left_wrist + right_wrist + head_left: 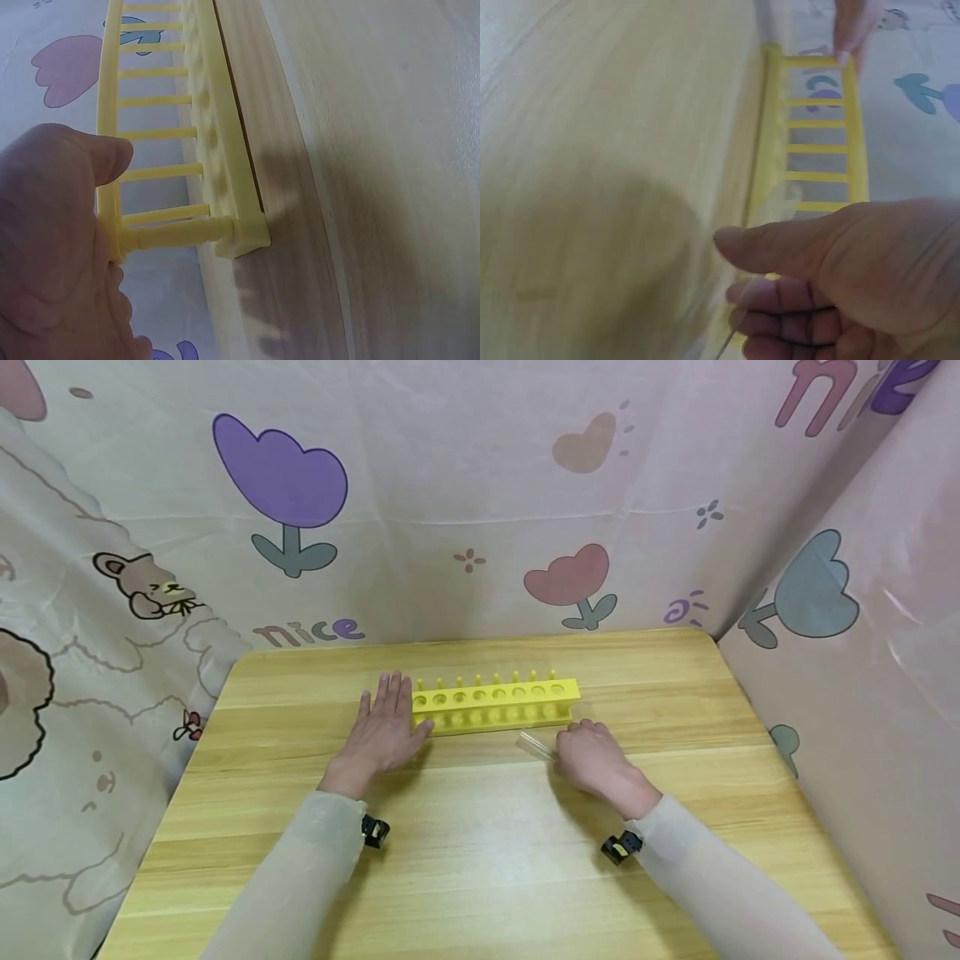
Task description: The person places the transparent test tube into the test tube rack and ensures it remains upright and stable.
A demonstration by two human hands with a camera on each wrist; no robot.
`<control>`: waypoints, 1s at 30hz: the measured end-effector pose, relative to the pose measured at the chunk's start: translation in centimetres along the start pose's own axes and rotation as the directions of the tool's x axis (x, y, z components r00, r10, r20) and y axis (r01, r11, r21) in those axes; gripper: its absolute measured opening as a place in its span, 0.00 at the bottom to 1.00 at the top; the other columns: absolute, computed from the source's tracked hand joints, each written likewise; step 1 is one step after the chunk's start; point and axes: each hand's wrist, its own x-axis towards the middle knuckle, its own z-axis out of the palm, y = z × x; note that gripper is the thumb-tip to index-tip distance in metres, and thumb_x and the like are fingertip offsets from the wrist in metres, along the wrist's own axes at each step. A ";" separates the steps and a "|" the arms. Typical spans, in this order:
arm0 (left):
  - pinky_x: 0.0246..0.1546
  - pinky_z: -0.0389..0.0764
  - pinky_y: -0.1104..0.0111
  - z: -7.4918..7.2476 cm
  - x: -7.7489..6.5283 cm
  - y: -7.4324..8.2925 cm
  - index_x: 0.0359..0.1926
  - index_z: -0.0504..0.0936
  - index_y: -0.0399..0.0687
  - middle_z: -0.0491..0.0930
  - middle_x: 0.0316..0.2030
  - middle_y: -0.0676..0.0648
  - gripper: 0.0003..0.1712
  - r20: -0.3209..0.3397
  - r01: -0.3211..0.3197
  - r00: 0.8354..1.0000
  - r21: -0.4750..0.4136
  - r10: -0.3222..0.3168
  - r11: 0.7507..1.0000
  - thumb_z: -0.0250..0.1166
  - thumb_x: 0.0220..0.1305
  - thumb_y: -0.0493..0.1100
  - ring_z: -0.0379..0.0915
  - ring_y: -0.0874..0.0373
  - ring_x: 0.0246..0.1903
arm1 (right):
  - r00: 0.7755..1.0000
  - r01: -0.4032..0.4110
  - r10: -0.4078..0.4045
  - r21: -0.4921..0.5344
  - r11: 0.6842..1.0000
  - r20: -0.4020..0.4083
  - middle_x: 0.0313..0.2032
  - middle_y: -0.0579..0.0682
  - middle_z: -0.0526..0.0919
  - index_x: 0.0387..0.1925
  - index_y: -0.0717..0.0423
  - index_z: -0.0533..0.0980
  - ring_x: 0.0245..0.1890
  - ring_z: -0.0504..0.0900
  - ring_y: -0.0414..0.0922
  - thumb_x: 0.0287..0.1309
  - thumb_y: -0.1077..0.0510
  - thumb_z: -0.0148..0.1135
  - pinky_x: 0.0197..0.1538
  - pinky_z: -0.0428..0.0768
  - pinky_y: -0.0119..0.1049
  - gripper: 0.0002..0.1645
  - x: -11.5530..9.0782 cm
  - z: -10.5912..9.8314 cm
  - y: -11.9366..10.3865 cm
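A yellow test tube rack point(495, 695) with a row of round holes on top and a row of pegs along its back lies lengthwise on the table. My left hand point(382, 731) rests at the rack's left end with its fingers straight. In the left wrist view, the thumb point(112, 156) lies against the rack's upper bar. Near the rack's front right corner, my right hand point(592, 758) holds a clear test tube point(536, 745) between thumb and curled fingers. The tube slants up to the left, in front of the rack; its other end is hidden by the hand.
The light wooden table point(480, 877) extends in front of the rack and to both sides. A patterned cloth point(450, 468) hangs behind the table and along its left and right sides. Each wrist bears a small black camera point(375, 831).
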 end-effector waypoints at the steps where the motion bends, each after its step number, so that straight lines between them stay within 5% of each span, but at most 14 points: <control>1: 0.81 0.27 0.40 0.0 0.0 0.0 0.83 0.32 0.35 0.26 0.84 0.35 0.51 0.002 -0.001 1.000 -0.001 0.001 1.000 0.46 0.82 0.62 0.19 0.39 0.83 | 1.000 -0.001 0.002 0.022 1.000 -0.019 0.31 0.51 0.81 0.32 0.58 0.81 0.36 0.76 0.50 0.64 0.54 0.70 0.49 0.79 0.49 0.11 -0.3 -0.3 0.1; 6: 0.81 0.27 0.39 0.0 0.0 0.1 0.83 0.33 0.33 0.27 0.84 0.33 0.51 0.002 -0.004 1.000 -0.002 0.004 1.000 0.46 0.82 0.61 0.19 0.38 0.83 | 0.982 0.030 0.005 0.181 0.983 -0.190 0.37 0.51 0.85 0.39 0.59 0.85 0.43 0.80 0.52 0.65 0.51 0.72 0.56 0.80 0.52 0.14 -1.8 -1.8 0.5; 13: 0.81 0.27 0.40 -0.2 0.0 0.2 0.83 0.33 0.33 0.25 0.83 0.35 0.51 0.004 0.000 1.000 -0.006 0.000 1.000 0.46 0.82 0.62 0.18 0.38 0.83 | 0.903 0.075 0.068 0.311 0.948 -0.425 0.42 0.57 0.89 0.44 0.60 0.85 0.46 0.84 0.56 0.62 0.52 0.76 0.58 0.78 0.57 0.17 -3.0 -3.4 1.7; 18: 0.81 0.27 0.40 -0.2 -0.1 0.1 0.83 0.33 0.32 0.24 0.83 0.35 0.51 0.006 0.000 1.000 -0.007 0.001 1.000 0.46 0.82 0.62 0.18 0.39 0.83 | 0.859 0.059 0.110 0.311 0.948 -0.499 0.36 0.56 0.90 0.35 0.60 0.82 0.39 0.85 0.56 0.61 0.55 0.76 0.53 0.80 0.58 0.13 -3.2 -3.7 2.5; 21: 0.81 0.27 0.40 -0.1 -0.1 0.1 0.83 0.34 0.32 0.24 0.83 0.35 0.51 0.005 -0.003 1.000 -0.009 0.003 1.000 0.46 0.82 0.62 0.18 0.38 0.83 | 0.847 0.060 0.112 0.304 0.951 -0.519 0.36 0.57 0.89 0.33 0.59 0.80 0.41 0.84 0.57 0.62 0.55 0.75 0.58 0.76 0.60 0.13 -3.2 -3.5 2.9; 25: 0.81 0.27 0.40 -0.1 -0.1 0.0 0.83 0.33 0.33 0.25 0.83 0.35 0.51 0.007 -0.003 1.000 -0.015 0.003 1.000 0.46 0.82 0.62 0.18 0.39 0.83 | 0.809 0.136 0.022 0.222 0.965 -0.588 0.35 0.57 0.88 0.37 0.57 0.80 0.42 0.80 0.58 0.62 0.53 0.75 0.64 0.70 0.64 0.14 -3.2 -2.9 3.5; 30: 0.81 0.26 0.40 -0.1 -0.1 0.0 0.83 0.32 0.35 0.25 0.83 0.35 0.52 0.013 -0.005 1.000 -0.024 0.005 1.000 0.46 0.81 0.62 0.17 0.40 0.83 | 0.748 0.251 -0.126 0.103 0.962 -0.652 0.33 0.53 0.83 0.37 0.54 0.79 0.40 0.77 0.55 0.60 0.52 0.75 0.58 0.72 0.61 0.13 -3.0 -1.9 4.4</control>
